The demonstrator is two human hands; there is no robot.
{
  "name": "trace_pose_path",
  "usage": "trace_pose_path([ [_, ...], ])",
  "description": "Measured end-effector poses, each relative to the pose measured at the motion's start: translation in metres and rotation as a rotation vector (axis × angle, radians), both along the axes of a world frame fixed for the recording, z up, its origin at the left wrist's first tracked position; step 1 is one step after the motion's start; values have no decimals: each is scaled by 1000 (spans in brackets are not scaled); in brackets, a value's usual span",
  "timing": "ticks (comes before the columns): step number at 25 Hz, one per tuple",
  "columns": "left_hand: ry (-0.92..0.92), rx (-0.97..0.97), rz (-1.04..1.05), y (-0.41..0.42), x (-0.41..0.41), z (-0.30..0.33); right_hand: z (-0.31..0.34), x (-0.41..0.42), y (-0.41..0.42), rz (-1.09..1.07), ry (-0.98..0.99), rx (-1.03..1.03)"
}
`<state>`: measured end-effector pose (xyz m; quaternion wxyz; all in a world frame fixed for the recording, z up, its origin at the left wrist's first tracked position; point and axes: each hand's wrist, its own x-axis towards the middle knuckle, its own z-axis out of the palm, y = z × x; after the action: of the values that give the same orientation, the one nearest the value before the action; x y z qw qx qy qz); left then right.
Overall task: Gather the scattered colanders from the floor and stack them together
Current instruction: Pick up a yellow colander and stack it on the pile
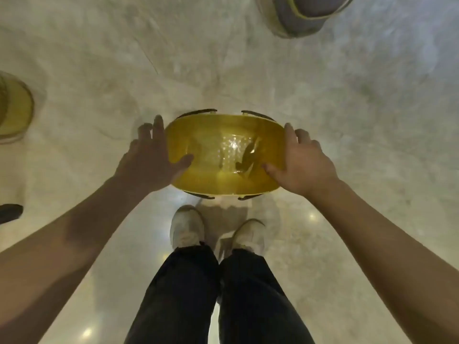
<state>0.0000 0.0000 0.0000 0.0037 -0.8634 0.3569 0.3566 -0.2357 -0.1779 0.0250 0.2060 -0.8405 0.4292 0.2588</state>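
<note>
A translucent yellow colander [224, 155] with dark handles and a perforated bottom is in the middle of the head view, above the pale marble floor. My left hand [151, 157] grips its left rim, thumb inside the bowl. My right hand [301, 161] grips its right rim, thumb also inside. A second yellow colander [13, 108] lies on the floor at the far left edge, partly cut off. A grey colander with a yellow-green rim [300, 14] lies at the top right, also cut off.
My two feet in light shoes [187, 228] and dark trousers stand just below the held colander. A dark object [10, 212] pokes in at the left edge. The floor [372, 120] is shiny and reflects ceiling lights.
</note>
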Motion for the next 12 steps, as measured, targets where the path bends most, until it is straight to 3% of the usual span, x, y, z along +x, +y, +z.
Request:
trace_pose_path([
  [6,118,-154,190,0,-19,-38,-47,-3,7,-216,-138,138],
  [12,36,-212,199,-14,-7,65,60,4,-12,-198,-214,70],
])
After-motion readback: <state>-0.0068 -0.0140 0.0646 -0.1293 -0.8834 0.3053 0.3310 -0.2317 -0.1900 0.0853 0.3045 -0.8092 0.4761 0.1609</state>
